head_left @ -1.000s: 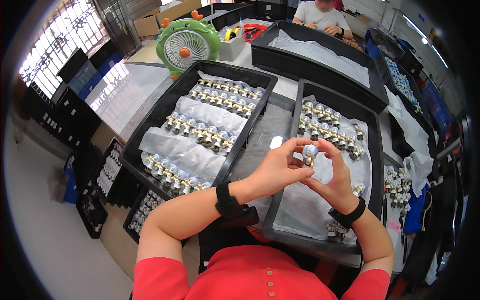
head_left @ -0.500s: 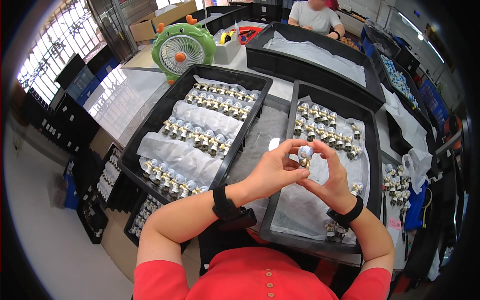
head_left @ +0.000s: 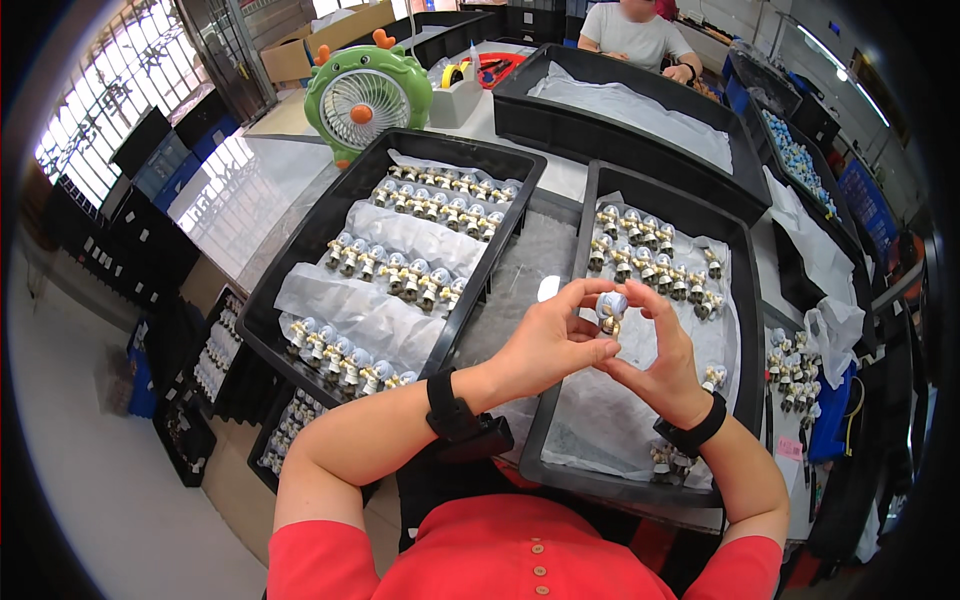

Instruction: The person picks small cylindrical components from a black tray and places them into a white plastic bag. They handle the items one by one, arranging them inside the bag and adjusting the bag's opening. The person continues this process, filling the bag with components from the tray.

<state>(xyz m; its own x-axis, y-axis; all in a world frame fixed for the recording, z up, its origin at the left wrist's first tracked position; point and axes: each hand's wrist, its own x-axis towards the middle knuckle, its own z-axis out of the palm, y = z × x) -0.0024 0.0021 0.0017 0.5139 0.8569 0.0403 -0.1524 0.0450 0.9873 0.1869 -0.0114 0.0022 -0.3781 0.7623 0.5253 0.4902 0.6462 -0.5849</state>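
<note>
Both my hands hold one small figurine [head_left: 610, 312] with a pale blue-grey head and a gold and white body. My left hand [head_left: 553, 343] pinches it from the left, and my right hand [head_left: 660, 350] curves round its right side, fingertips at its top and bottom. They hover over the right black tray [head_left: 548, 440], where figurines of the same kind [head_left: 655, 262] lie in rows on white tissue, with a few more close to my right wrist. To the left, another black tray [head_left: 262, 310] carries several rows of figurines [head_left: 415, 277] separated by tissue strips.
A green fan [head_left: 330, 110] stands behind the left tray. Beyond the right tray sits a large black bin [head_left: 620, 140] lined with paper. More figurines [head_left: 795, 370] lie at the right, beside a plastic bag [head_left: 835, 335]. A person [head_left: 640, 40] sits across the table.
My hands and the figurine stay almost in place. Across the table, the other person's arm has shifted slightly.
</note>
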